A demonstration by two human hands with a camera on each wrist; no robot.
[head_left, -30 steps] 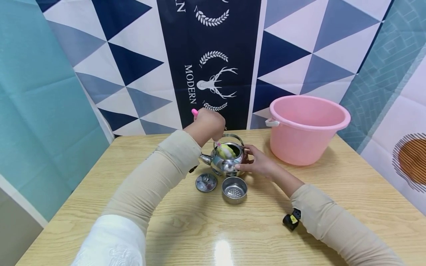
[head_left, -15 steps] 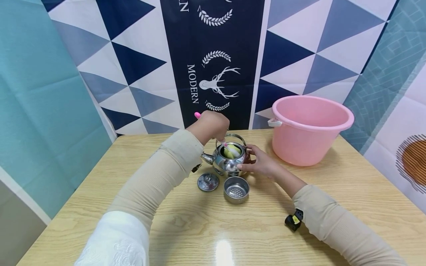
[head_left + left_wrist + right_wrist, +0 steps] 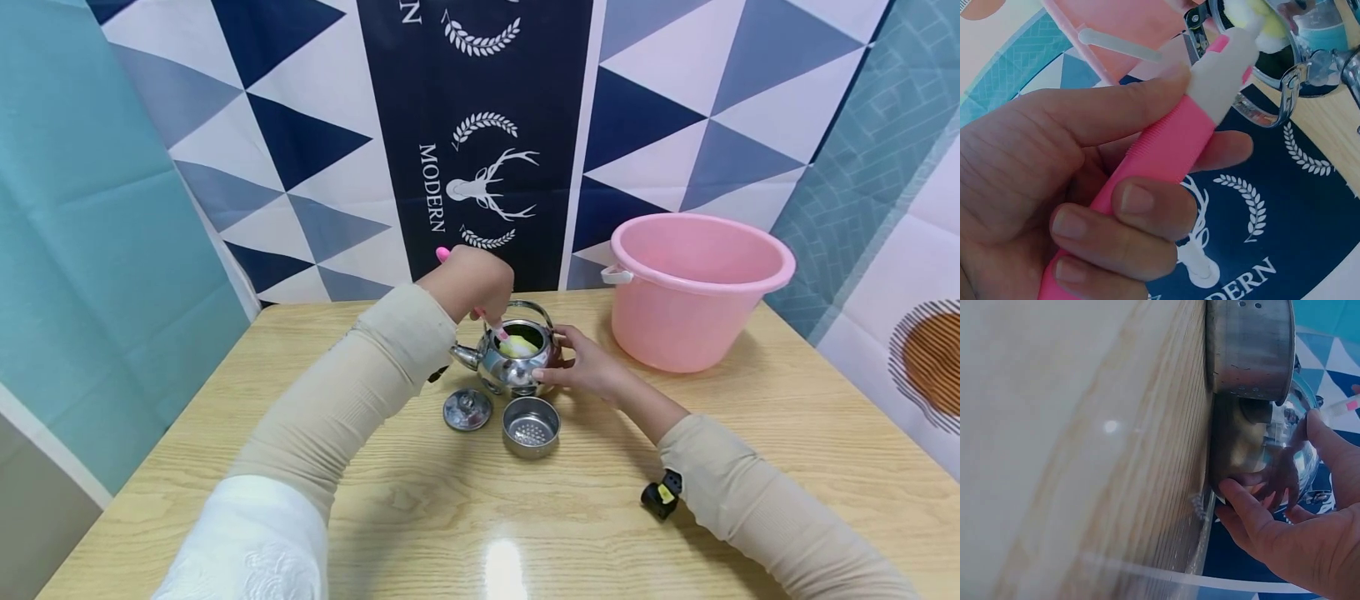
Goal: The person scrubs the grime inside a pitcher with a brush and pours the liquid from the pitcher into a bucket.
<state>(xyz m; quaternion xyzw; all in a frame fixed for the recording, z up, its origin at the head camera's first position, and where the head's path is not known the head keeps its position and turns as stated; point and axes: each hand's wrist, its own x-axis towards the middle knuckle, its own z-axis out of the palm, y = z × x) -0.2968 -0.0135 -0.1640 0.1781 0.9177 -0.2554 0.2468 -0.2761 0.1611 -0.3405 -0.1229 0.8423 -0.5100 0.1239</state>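
A shiny steel teapot point(image 3: 510, 377), uncovered, stands on the wooden table with its spout to the left and its loop handle raised. My left hand point(image 3: 480, 279) grips the pink handle of a cleaning brush point(image 3: 1160, 153), fingers wrapped round it and thumb along the white neck. The brush's yellow-and-white sponge head point(image 3: 517, 347) sits inside the pot's mouth. From the right side my right hand point(image 3: 588, 364) holds the teapot's rounded body, thumb in front and fingers behind. In the right wrist view fingertips touch the polished wall, which mirrors them.
A small steel lid point(image 3: 467, 409) and a perforated steel strainer cup point(image 3: 530, 429) lie just in front of the teapot. At the back right stands a large pink bucket point(image 3: 686, 329) with a white grip. A patterned cloth point(image 3: 315, 150) hangs behind the table.
The brush's sponge head has shifted about inside the teapot, going right and then deeper, as my left hand works it. My right hand stays on the pot.
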